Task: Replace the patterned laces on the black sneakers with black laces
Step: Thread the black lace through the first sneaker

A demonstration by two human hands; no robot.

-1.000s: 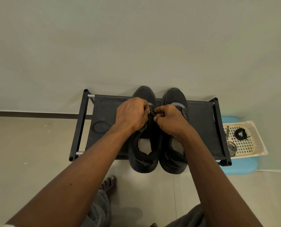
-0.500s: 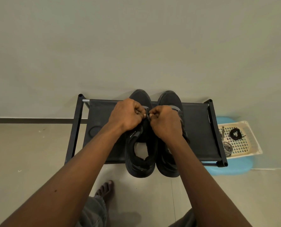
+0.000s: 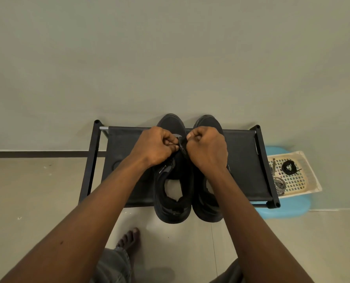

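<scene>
Two black sneakers stand side by side on a black shoe rack (image 3: 243, 160), toes toward the wall. Over the left sneaker (image 3: 173, 199), my left hand (image 3: 153, 149) and my right hand (image 3: 207, 149) are curled and pinch the black lace (image 3: 182, 145) between them at the eyelet area. Both hands cover that shoe's lacing. My right forearm crosses the right sneaker (image 3: 207, 207). In a cream basket (image 3: 311, 180) at the right lie a coiled black lace (image 3: 289, 167) and patterned black-and-white laces (image 3: 278, 183).
The rack stands against a plain wall on a tiled floor. The basket sits on a light blue stool (image 3: 282, 211) just right of the rack. My bare foot (image 3: 129, 238) is on the floor below the rack's front edge.
My hands stayed on the lace over the left sneaker and drew slightly apart. The view drifted a little; the shoes and rack did not move.
</scene>
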